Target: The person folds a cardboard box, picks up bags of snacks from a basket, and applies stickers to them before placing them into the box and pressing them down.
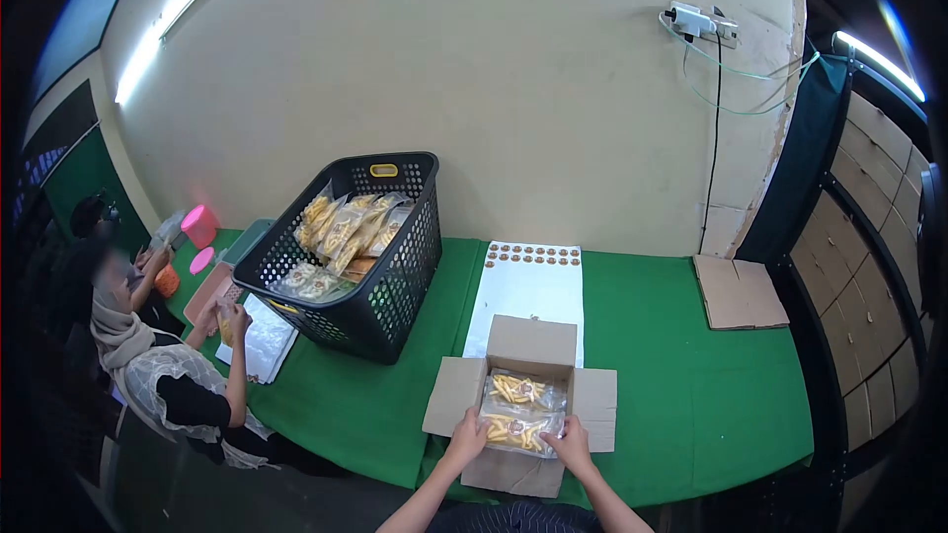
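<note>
An open cardboard box (529, 345) sits on the green table (681, 375) right in front of me, its flaps spread out. Clear bags of yellow snack sticks (521, 410) lie inside it. My left hand (467, 436) grips the near left edge of the front bag. At the bag's near right corner, my right hand (570, 444) pinches it. Both hands rest at the box's near rim.
A black plastic basket (348, 281) tilted toward me holds several more snack bags. A white sticker sheet (528, 286) lies behind the box. Flat cardboard (739, 293) lies at right. Another person (163, 365) sits at left by a pink container (199, 225). Stacked cartons (874, 237) stand at the right.
</note>
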`<state>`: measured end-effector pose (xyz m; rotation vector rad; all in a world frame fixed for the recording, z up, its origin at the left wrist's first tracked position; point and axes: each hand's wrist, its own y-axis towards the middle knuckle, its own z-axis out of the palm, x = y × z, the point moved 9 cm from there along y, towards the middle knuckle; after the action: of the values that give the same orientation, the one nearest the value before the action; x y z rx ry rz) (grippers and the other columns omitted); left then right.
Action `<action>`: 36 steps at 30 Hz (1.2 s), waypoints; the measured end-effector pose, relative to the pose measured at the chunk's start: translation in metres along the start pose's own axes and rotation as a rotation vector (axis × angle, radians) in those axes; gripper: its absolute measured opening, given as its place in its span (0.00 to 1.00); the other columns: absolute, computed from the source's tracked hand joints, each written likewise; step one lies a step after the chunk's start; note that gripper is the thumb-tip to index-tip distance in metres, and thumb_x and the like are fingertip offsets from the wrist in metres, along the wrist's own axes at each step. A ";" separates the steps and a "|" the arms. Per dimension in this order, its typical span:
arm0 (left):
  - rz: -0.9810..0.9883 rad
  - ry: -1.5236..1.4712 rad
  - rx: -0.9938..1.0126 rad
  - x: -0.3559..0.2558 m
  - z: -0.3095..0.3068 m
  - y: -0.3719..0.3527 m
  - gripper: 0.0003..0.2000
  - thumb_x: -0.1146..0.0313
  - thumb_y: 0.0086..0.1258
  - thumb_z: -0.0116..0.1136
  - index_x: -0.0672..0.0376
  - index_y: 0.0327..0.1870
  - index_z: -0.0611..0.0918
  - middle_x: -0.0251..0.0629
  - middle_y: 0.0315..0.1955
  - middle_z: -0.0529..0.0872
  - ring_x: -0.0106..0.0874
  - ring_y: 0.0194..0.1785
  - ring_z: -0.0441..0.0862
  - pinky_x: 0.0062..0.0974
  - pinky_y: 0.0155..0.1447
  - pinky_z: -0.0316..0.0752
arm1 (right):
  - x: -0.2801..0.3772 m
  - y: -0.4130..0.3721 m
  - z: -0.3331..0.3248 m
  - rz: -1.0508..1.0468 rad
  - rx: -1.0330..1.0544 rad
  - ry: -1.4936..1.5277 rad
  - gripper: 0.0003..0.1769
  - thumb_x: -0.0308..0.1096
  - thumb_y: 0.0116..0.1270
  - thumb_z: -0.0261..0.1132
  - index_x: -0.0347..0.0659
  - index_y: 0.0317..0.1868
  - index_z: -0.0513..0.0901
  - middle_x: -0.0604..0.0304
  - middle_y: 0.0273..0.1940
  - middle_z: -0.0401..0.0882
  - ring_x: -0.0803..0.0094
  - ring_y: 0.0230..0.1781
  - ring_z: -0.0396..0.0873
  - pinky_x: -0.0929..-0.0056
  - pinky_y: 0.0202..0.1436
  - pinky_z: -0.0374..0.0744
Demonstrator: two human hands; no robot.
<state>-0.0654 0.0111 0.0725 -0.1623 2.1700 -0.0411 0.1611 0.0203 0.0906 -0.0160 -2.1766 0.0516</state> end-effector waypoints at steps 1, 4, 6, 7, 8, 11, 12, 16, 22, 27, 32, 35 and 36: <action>0.099 0.033 -0.061 -0.004 0.000 0.005 0.23 0.68 0.61 0.51 0.69 0.55 0.63 0.58 0.43 0.75 0.50 0.46 0.74 0.37 0.51 0.68 | -0.007 0.005 0.007 -0.055 -0.066 0.015 0.30 0.34 0.46 0.69 0.29 0.46 0.66 0.50 0.25 0.75 0.61 0.25 0.76 0.68 0.32 0.74; 0.278 0.077 -0.141 -0.028 -0.002 0.013 0.29 0.66 0.60 0.52 0.70 0.59 0.55 0.62 0.50 0.68 0.50 0.53 0.68 0.37 0.57 0.64 | 0.002 0.009 0.010 -0.030 -0.081 0.043 0.38 0.33 0.47 0.68 0.29 0.55 0.57 0.39 0.39 0.71 0.51 0.41 0.73 0.63 0.45 0.71; 0.241 0.033 -0.062 -0.040 0.000 0.027 0.32 0.66 0.60 0.52 0.72 0.60 0.53 0.66 0.55 0.60 0.54 0.59 0.61 0.39 0.60 0.60 | 0.010 0.019 0.015 -0.234 -0.204 -0.012 0.39 0.33 0.47 0.67 0.29 0.56 0.56 0.33 0.48 0.64 0.46 0.50 0.67 0.60 0.52 0.68; 0.216 0.071 -0.023 -0.036 0.007 0.032 0.33 0.66 0.59 0.53 0.73 0.60 0.52 0.66 0.56 0.59 0.54 0.59 0.60 0.38 0.61 0.59 | 0.003 0.024 0.026 -0.190 -0.137 -0.060 0.39 0.33 0.47 0.67 0.29 0.56 0.55 0.32 0.51 0.59 0.43 0.52 0.63 0.58 0.55 0.65; 0.193 0.108 0.014 -0.026 0.017 0.041 0.33 0.66 0.59 0.53 0.74 0.60 0.51 0.66 0.56 0.59 0.54 0.60 0.59 0.38 0.62 0.58 | 0.000 0.029 0.035 -0.147 -0.072 -0.109 0.39 0.33 0.48 0.66 0.29 0.57 0.55 0.30 0.54 0.53 0.41 0.55 0.58 0.56 0.57 0.62; 0.153 0.185 0.054 0.004 0.047 0.059 0.35 0.65 0.59 0.53 0.76 0.60 0.49 0.66 0.58 0.56 0.54 0.62 0.56 0.37 0.64 0.55 | -0.018 0.034 0.061 -0.058 0.022 -0.253 0.40 0.33 0.49 0.66 0.30 0.58 0.54 0.26 0.58 0.44 0.36 0.58 0.52 0.52 0.60 0.58; 0.145 0.204 0.055 0.014 0.056 0.063 0.36 0.64 0.59 0.53 0.77 0.60 0.49 0.66 0.58 0.55 0.54 0.63 0.54 0.37 0.65 0.53 | -0.025 0.034 0.070 -0.034 0.038 -0.301 0.39 0.33 0.49 0.66 0.30 0.58 0.54 0.25 0.58 0.42 0.35 0.59 0.51 0.51 0.60 0.58; 0.030 0.227 0.062 0.032 0.071 0.058 0.35 0.60 0.61 0.49 0.77 0.61 0.49 0.65 0.61 0.49 0.53 0.65 0.51 0.37 0.66 0.50 | -0.027 0.032 0.077 -0.087 0.024 -0.372 0.40 0.32 0.49 0.65 0.28 0.60 0.55 0.29 0.63 0.34 0.37 0.64 0.40 0.50 0.63 0.53; 0.176 0.258 -0.069 0.022 0.071 0.060 0.32 0.62 0.62 0.47 0.71 0.62 0.52 0.59 0.64 0.45 0.52 0.66 0.46 0.40 0.67 0.46 | -0.031 0.036 0.092 -0.189 0.006 -0.703 0.36 0.36 0.51 0.58 0.25 0.58 0.57 0.38 0.63 0.47 0.46 0.66 0.43 0.51 0.66 0.46; 0.406 0.514 0.022 -0.014 0.073 0.062 0.24 0.68 0.62 0.43 0.61 0.61 0.60 0.48 0.63 0.54 0.44 0.67 0.49 0.47 0.66 0.46 | -0.047 0.043 0.097 -0.035 0.165 -0.363 0.39 0.35 0.52 0.60 0.25 0.60 0.52 0.37 0.63 0.47 0.48 0.65 0.47 0.54 0.66 0.49; 0.297 0.337 0.102 0.007 0.084 0.067 0.23 0.62 0.66 0.38 0.58 0.61 0.60 0.44 0.63 0.56 0.40 0.68 0.48 0.50 0.66 0.43 | -0.049 0.041 0.097 -0.014 0.151 -0.325 0.39 0.35 0.55 0.58 0.29 0.62 0.49 0.36 0.63 0.45 0.45 0.65 0.45 0.54 0.66 0.49; 0.247 0.427 0.102 0.012 0.089 0.067 0.27 0.50 0.66 0.38 0.57 0.62 0.60 0.41 0.65 0.52 0.38 0.69 0.44 0.51 0.66 0.39 | -0.047 0.042 0.098 -0.027 0.159 -0.327 0.39 0.36 0.54 0.59 0.32 0.62 0.50 0.35 0.63 0.45 0.44 0.65 0.45 0.52 0.65 0.49; 0.242 0.423 0.112 0.014 0.091 0.066 0.29 0.48 0.65 0.38 0.57 0.62 0.59 0.40 0.65 0.52 0.37 0.69 0.43 0.51 0.66 0.38 | -0.050 0.040 0.100 -0.042 0.152 -0.346 0.39 0.36 0.53 0.60 0.32 0.61 0.51 0.34 0.62 0.45 0.44 0.65 0.45 0.51 0.65 0.49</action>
<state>-0.0051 0.0773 0.0029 0.1906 2.5866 -0.0630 0.1074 0.0560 -0.0092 0.1342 -2.5117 0.2098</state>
